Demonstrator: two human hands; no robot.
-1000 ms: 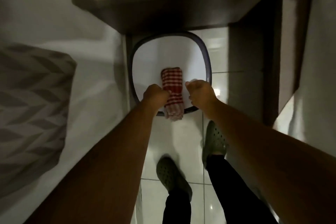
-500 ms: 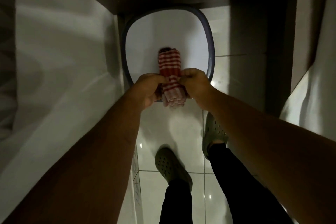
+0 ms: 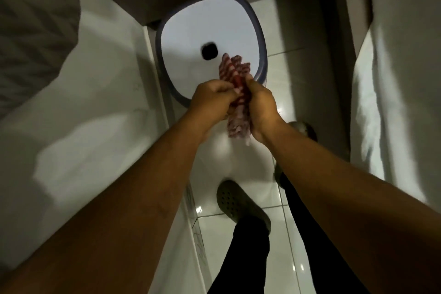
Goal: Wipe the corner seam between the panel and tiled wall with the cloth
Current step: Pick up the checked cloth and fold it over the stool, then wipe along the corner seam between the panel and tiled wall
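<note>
Both hands hold the red and white striped cloth [image 3: 238, 100] up in the air, above the near edge of the white plastic stool with a dark blue rim [image 3: 259, 38] and a dark hole in its seat. The left hand [image 3: 212, 98] is closed on the left side of the cloth, and the right hand [image 3: 260, 107] is closed on its right side, so each grip is clamped on the cloth and the two grips press close together. The cloth sits right between them. One bunched end sticks out on the far side over the stool seat, and the other end hangs down on the near side toward the shiny white tiled floor [image 3: 241, 164]. The step now looks like getting the cloth ready, maybe squeezing or folding it into a small pad. To do this well, the hands should make a firm, tidy pad with one clean edge sticking out, so that edge can push deep into a thin seam. A loose, floppy cloth would only slide over the top. I cannot tell for sure which dark edge is the corner seam, since the room is dim. No wiping is happening yet. Green clogs [image 3: 238, 203] stand on the floor below.
</note>
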